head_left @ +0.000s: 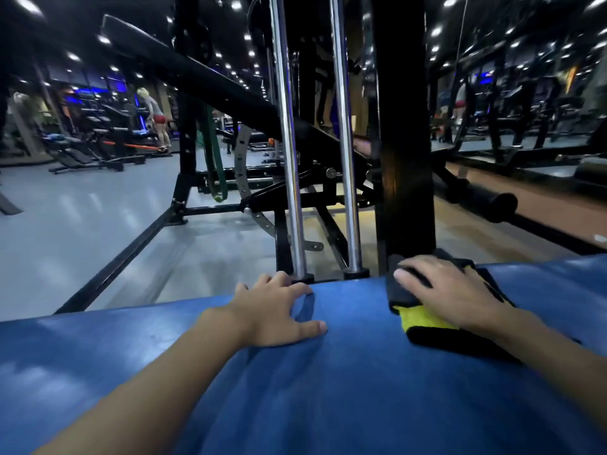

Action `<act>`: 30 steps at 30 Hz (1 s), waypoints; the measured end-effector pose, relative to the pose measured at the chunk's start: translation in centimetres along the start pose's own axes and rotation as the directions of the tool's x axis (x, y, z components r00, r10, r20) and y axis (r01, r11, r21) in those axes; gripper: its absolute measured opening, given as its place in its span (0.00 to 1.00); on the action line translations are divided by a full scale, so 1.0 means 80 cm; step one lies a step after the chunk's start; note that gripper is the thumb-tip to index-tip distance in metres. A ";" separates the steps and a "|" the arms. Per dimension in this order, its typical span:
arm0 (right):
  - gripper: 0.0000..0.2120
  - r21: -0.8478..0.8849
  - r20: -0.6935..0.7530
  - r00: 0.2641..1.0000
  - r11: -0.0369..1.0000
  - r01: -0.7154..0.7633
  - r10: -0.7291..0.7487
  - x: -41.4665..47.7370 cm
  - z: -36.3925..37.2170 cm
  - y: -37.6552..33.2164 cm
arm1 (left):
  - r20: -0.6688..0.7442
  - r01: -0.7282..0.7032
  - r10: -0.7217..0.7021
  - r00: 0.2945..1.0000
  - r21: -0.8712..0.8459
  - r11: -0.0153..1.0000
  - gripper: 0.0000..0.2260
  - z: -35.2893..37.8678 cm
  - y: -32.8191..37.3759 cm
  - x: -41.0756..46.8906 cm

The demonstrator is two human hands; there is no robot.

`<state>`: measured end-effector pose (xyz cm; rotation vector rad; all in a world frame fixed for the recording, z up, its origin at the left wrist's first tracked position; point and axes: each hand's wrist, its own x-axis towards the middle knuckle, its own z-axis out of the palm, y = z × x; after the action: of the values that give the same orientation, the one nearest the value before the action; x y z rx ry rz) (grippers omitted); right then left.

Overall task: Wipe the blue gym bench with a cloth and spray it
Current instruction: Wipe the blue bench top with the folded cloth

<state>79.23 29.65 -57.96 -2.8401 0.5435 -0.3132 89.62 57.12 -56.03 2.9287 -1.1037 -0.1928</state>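
The blue padded vinyl gym bench (328,389) fills the lower half of the view, its far edge running across the frame just in front of a black steel machine upright (404,159) and two chrome guide rods (289,159).

The folded black-and-yellow microfibre cloth (423,318) lies on the bench at that far edge, right beside the foot of the upright. The right hand (450,290) rests palm down on the cloth, with its fingers laid out over the cloth and pressing it to the vinyl rather than clutching it. The left hand (279,310) is spread flat and empty on the bare padding, fingertips at the edge near the base of the rods, and it appears to be bracing the person. No spray bottle is in view.

The main risk is the edge. A wipe pushed further away could carry the cloth off the padding, or drive the fingers into the upright. Because the cloth is only pressed, a quick sideways stroke may bunch or unfold it and leave streaks. If the vinyl is damp, the bracing hand could slide. The patch beneath that hand may also go unwiped.
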 end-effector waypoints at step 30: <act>0.29 -0.131 0.168 0.977 0.985 -0.112 0.134 0.037 0.025 -0.123 | -0.065 -0.035 0.031 0.997 -0.064 0.997 0.31 0.015 -0.103 -0.056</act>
<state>85.72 37.77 -56.78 -2.8937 0.7191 -0.0059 91.55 66.33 -57.12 2.8371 -1.1138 -0.1309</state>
